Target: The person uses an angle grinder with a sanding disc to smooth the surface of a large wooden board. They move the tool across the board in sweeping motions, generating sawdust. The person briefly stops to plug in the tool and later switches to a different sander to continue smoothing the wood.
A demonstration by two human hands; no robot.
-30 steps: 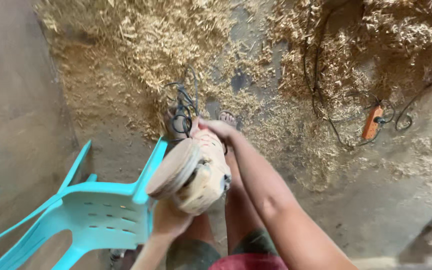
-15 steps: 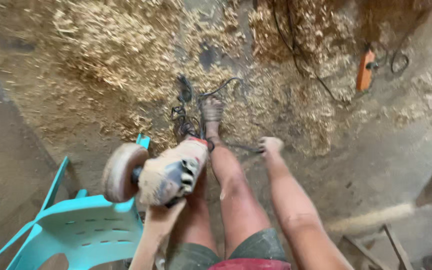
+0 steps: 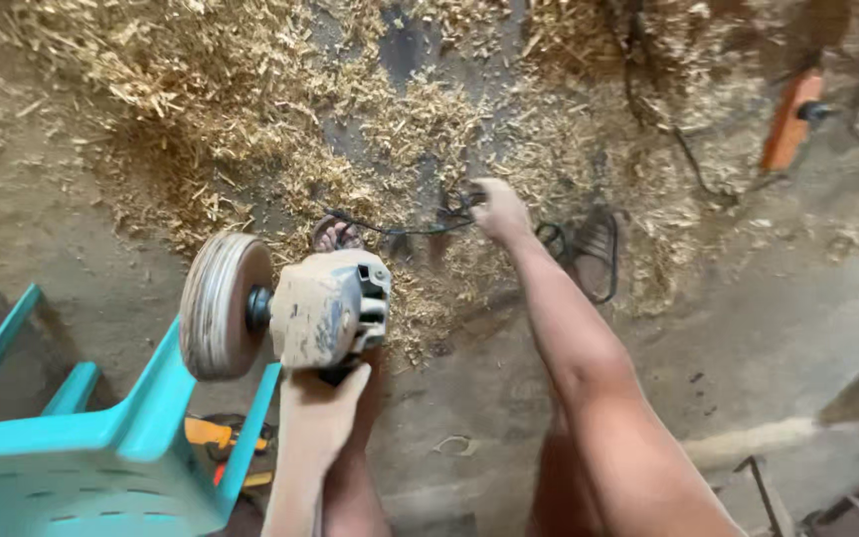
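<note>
My left hand (image 3: 318, 418) grips a dusty angle grinder (image 3: 330, 308) from below and holds it above the floor. Its round sanding disc (image 3: 223, 303) faces left, close to the back of a teal plastic chair (image 3: 101, 457). My right hand (image 3: 499, 211) is stretched down to the floor, fingers closed on a black cable (image 3: 400, 229) that lies in the wood shavings (image 3: 251, 109). My knees and one sandalled foot (image 3: 335, 235) show beneath the grinder.
A dark sandal (image 3: 594, 254) lies to the right of my right hand. An orange tool (image 3: 789, 119) with a black cord rests at the upper right. Orange-and-black items (image 3: 213, 438) sit on the floor under the chair. A concrete step edge (image 3: 777, 438) crosses the lower right.
My right hand left the grinder and reached down to the cable on the floor. The grinder shifted left and now rests in my left hand alone.
</note>
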